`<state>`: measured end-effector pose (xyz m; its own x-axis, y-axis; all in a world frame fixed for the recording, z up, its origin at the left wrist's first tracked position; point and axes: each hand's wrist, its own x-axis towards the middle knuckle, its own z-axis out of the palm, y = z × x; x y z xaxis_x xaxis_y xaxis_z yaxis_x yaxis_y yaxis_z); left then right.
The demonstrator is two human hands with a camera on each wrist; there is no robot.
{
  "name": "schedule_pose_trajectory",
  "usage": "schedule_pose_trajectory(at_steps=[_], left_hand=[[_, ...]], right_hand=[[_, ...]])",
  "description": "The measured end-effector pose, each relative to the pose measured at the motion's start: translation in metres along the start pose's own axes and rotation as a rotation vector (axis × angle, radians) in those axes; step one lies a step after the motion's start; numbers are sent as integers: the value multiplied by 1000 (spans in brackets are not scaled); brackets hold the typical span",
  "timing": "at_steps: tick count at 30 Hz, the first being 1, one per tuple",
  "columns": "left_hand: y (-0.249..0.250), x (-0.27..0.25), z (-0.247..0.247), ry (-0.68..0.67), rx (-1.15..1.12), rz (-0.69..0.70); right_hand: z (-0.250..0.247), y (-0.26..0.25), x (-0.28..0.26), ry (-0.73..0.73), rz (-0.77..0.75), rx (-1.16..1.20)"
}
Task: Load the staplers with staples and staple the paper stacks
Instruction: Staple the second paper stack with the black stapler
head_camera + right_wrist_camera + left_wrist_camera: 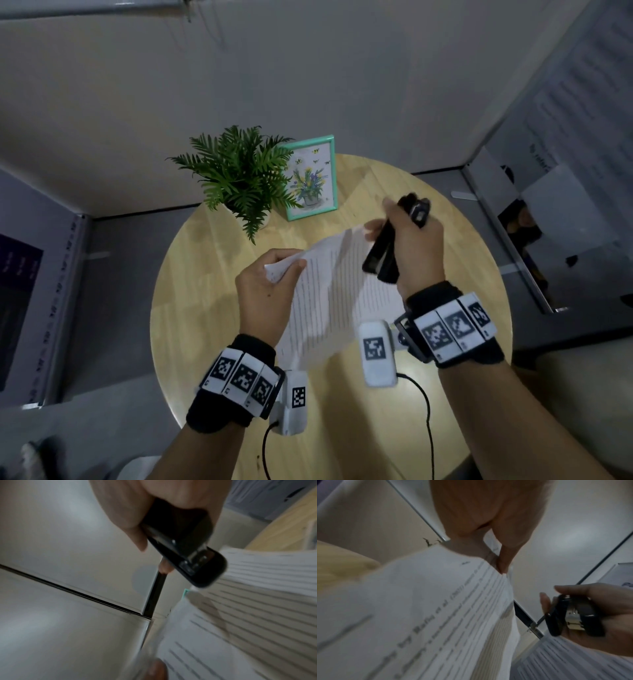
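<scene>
The paper stack hangs lifted above the round wooden counter, printed side up, sagging from its upper left corner toward my wrists. My left hand pinches that corner: in the left wrist view the thumb and fingers close on the sheets' edge, so the stack is gripped, not resting on the palm. The black stapler sits in my right hand, fingers curled round its body, its mouth end pointing down toward the stack's right side. In the right wrist view the stapler's metal throat lies just beside the page edge, and I cannot tell whether paper is yet between its arms.

To do this step well, I judge that I should square the sheets first, feed the pinched corner fully into the throat, keep my left fingertips clear of the mouth, then squeeze firmly once. The sag may let lower pages slip out of line.

Beyond the stack stand a potted fern and a teal picture frame, well apart from both hands.
</scene>
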<state>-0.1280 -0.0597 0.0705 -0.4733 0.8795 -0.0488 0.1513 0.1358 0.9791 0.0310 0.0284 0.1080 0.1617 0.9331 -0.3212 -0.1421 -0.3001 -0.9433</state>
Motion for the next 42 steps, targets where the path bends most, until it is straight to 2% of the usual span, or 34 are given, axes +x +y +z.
schedule_pose_trajectory(at_steps=[3,8,11,14,27,36,38,42], left_hand=[[2,-6,5,32,16,120],[-9,-17,10,-25,107,489],[-17,-22,11,-56,154,591],[-21,-25,14,-75,195,630],[-14,-26,24,-43,206,583],[-11,-25,25,-65,170,542],[-10,-22,22,-63,200,491],[-11,-13,9,-130,239,231]], right_hand=[[-4,15,-10,-132,179,-37],[-1,24,-22,-192,230,-9],[-3,25,-25,-201,240,3],[-5,23,-28,-211,254,-6],[-9,26,-29,-308,183,-24],[-11,29,-21,-226,248,-11],[-11,27,-20,-223,282,11],[-13,20,-13,-222,307,42]])
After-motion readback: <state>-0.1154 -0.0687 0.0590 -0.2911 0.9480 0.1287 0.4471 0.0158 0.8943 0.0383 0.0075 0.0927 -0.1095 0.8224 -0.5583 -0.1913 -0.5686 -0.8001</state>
